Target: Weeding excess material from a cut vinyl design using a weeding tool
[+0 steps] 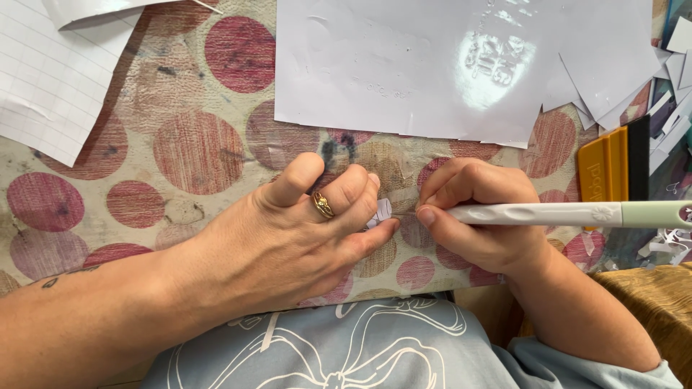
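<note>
A craft workspace, probably at home, is suggested. A board covered in worn, stained fabric with red circles is rested on a lap, white vinyl backing sheets and paper offcuts are scattered about, and an orange squeegee is laid alongside.

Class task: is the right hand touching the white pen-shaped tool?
Touching. The head view shows the right hand wrapped around the white pen-shaped tool, thumb pressed on its barrel.

An orange squeegee lies beside white sheets on dotted cloth.
</note>
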